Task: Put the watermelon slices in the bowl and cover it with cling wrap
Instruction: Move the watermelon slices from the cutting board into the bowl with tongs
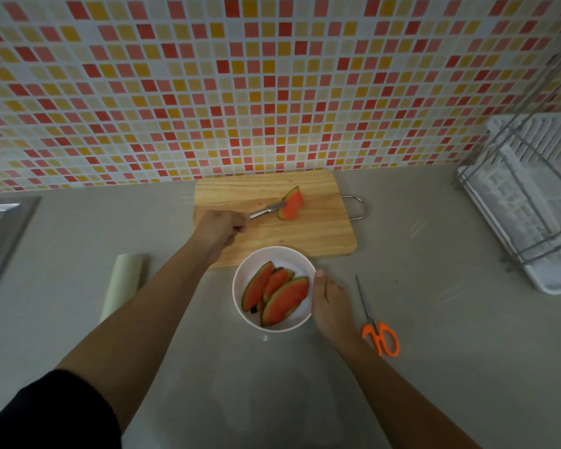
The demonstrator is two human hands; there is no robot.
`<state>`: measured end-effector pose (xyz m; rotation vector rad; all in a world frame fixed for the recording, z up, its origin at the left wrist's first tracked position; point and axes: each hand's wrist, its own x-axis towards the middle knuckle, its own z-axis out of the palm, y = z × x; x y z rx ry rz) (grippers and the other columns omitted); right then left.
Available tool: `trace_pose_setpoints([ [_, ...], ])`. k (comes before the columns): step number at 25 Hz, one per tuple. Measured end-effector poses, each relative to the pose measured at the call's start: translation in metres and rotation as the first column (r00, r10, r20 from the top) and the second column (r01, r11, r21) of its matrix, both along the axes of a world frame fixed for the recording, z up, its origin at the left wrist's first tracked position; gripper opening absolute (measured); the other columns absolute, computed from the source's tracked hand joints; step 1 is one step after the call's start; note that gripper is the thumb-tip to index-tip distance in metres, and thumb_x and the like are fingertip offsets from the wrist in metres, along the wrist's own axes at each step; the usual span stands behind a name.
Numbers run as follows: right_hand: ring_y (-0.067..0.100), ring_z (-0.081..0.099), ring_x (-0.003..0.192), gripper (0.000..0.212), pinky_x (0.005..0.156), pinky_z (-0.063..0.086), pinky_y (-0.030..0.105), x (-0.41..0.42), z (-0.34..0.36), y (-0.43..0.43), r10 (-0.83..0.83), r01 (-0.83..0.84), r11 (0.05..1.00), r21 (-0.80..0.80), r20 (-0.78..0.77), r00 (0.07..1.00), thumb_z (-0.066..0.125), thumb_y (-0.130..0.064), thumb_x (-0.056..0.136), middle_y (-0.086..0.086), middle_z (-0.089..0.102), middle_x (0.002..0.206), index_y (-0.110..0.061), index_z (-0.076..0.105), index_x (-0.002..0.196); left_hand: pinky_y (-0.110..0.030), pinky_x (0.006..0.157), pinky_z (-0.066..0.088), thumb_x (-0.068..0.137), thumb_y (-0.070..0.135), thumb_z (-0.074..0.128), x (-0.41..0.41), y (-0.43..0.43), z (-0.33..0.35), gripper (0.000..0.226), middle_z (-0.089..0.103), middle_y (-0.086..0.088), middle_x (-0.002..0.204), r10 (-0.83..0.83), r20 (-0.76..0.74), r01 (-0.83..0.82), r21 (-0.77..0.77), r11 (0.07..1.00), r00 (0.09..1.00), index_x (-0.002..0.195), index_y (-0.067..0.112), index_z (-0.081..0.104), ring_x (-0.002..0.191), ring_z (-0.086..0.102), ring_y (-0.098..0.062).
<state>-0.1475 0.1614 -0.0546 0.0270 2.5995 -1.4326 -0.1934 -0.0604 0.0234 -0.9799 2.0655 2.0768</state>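
- Gripping metal tongs (268, 211), the left hand (217, 228) pinches the last watermelon slice (292, 205) on the cutting board (318, 234).
- Right hand (329, 303) clasps the white bowl (274, 322) holding three slices (277, 294) on the bench (434, 335).
- Cling wrap roll (123, 283) lies left.

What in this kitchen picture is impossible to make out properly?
All in the head view:
- The left hand covers the handle of the metal tongs.
- How many red watermelon slices sit in the white round bowl: they overlap, hiding lower pieces.
- The steel sink is cut off by the left edge.
- The white dish rack is blurred and cut off by the right edge.
- The right hand hides the bowl's right rim.
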Motion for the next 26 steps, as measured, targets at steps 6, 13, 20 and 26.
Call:
trace_pose_setpoints([
  [6,0.017,0.053,0.066,0.048,0.059,0.03,0.025,-0.002,-0.001,0.001,-0.005,0.005,1.0,-0.006,-0.039,0.999,0.027,-0.033,0.099,-0.003,0.056,0.064,-0.01,0.058,0.071,-0.013,0.038,0.028,0.08,0.011,0.068,0.101,-0.016,0.021,0.018,0.056,0.006,0.047,-0.131,-0.083,0.108,-0.234,0.966,0.988,0.068,0.021,0.076,0.038,0.035,-0.003],
  [13,0.027,0.061,0.077,0.052,0.068,0.043,0.03,-0.003,-0.001,-0.001,0.029,-0.029,0.999,0.016,-0.014,0.999,0.026,-0.035,0.099,0.015,0.067,0.081,-0.003,0.063,0.082,-0.02,0.058,0.039,0.083,0.025,0.067,0.144,0.012,0.027,0.019,0.073,-0.009,0.069,-0.351,0.092,0.254,-0.858,0.447,0.932,0.099,0.021,0.075,0.066,0.068,-0.026],
  [20,-0.002,0.053,0.058,0.049,0.049,0.033,0.009,-0.003,-0.004,0.001,0.01,-0.011,1.0,0.014,0.01,1.0,0.026,-0.037,0.099,-0.012,0.055,0.06,-0.012,0.058,0.07,-0.032,0.08,0.047,0.085,0.031,0.057,0.072,-0.024,0.031,0.031,0.072,-0.015,0.093,-0.167,0.029,0.112,-0.851,0.514,0.986,0.106,0.012,0.07,0.092,0.064,-0.034],
  [26,-0.001,0.047,0.051,0.042,0.046,0.034,0.009,-0.004,-0.005,0.006,0.05,-0.05,0.998,0.03,0.016,0.999,0.033,-0.041,0.096,-0.012,0.049,0.055,-0.025,0.045,0.059,-0.044,0.077,0.045,0.095,0.029,0.046,0.015,-0.006,-0.032,0.037,0.064,-0.025,0.099,0.015,0.113,0.093,-0.879,0.468,0.993,0.109,-0.003,0.057,0.09,0.06,-0.04],
])
